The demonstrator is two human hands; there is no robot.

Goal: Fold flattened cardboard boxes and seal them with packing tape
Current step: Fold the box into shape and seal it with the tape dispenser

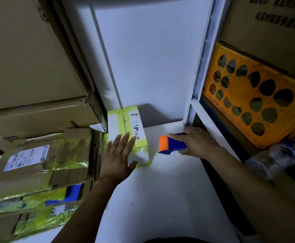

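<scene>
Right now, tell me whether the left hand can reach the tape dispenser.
Probably yes: the left hand is flat over the yellow-taped box beside the tape dispenser, though the right hand grips it.

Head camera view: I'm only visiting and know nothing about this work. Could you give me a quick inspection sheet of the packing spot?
Surface: white table, dimly lit.
Job's things: small yellow-taped box near the wall; blue and orange tape dispenser to its right.
Clutter: stack of taped parcels on the left.
Hands: left hand flat on the box, fingers straight; right hand grips the dispenser.
Cables: nothing seen.
Surroundings: big cartons upper left; orange crate and plastic bottles on shelves at right.
</scene>
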